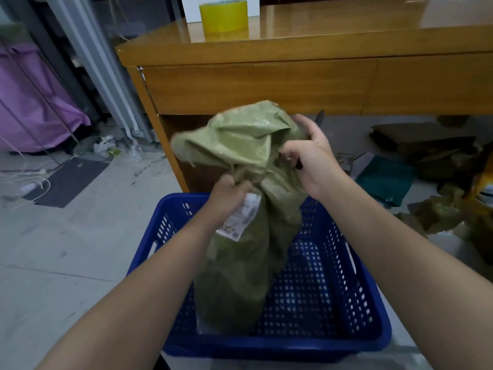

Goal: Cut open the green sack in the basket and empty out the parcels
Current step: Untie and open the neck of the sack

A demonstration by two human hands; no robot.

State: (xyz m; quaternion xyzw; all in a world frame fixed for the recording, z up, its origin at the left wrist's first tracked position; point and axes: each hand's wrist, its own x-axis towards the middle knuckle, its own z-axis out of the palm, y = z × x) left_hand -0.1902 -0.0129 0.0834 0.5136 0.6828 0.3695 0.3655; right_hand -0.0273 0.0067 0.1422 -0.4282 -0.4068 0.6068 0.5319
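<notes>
The green woven sack [240, 263] stands upright in the blue plastic basket [360, 303], with a white shipping label [241, 217] near its tied neck. My left hand [226, 194] grips the bunched neck of the sack. My right hand [312, 156] is against the loose top flap on the right side and is closed around a dark knife. The blade tip [319, 118] sticks up behind the fingers. No parcels show; the sack hides its contents.
A wooden desk [293, 84] stands right behind the basket, with a yellow tape roll [224, 16] on top. Cardboard and a teal bag [386, 180] litter the floor at right. Purple fabric [32, 102] and white cables [26, 182] lie at left.
</notes>
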